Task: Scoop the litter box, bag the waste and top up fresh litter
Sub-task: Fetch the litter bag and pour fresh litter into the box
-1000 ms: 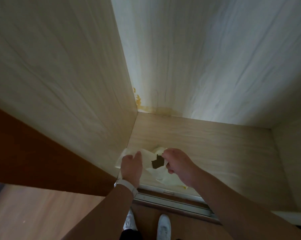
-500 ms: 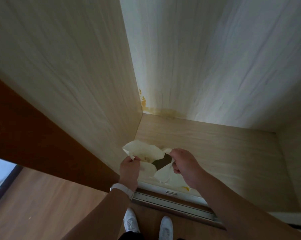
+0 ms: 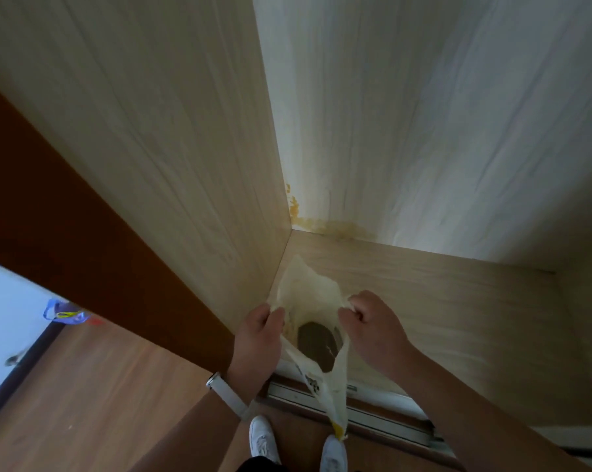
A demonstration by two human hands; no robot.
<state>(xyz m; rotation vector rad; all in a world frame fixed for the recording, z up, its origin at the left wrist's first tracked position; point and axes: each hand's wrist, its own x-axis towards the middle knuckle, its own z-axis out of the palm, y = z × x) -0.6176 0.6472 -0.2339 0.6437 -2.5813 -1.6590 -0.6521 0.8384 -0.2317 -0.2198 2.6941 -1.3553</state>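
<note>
Since half a second ago the mouth of the bag (image 3: pixel 308 294) has been drawn wider between our hands, so the dark opening (image 3: pixel 318 345) shows larger and lower, and one strip of the plastic now trails down toward our feet.

We count one bag, pale yellowish and thin, held up in the air in front of the lower left corner of the open cupboard (image 3: pixel 424 301). It is level with the cupboard's base and above the metal track (image 3: pixel 383 415). What lies inside it we cannot tell; we see only darkness there.

We count two hands, both on the bag. Our left hand (image 3: pixel 260 332) has its fingers curled tight over the left edge of the mouth. Our right hand (image 3: pixel 373 330) is closed like a fist, pinching the right edge. The two hands are near one another, with the opening between them.

One white wristband (image 3: pixel 226 393) sits on the left wrist. Two white shoes (image 3: pixel 263 441) stand on the brown wooden floor (image 3: pixel 83 403), just short of the track. One yellow stain (image 3: pixel 325 226) marks the back corner of the cupboard. One small purple thing (image 3: pixel 64 313) lies far off to the left, too blurred to name.
</note>
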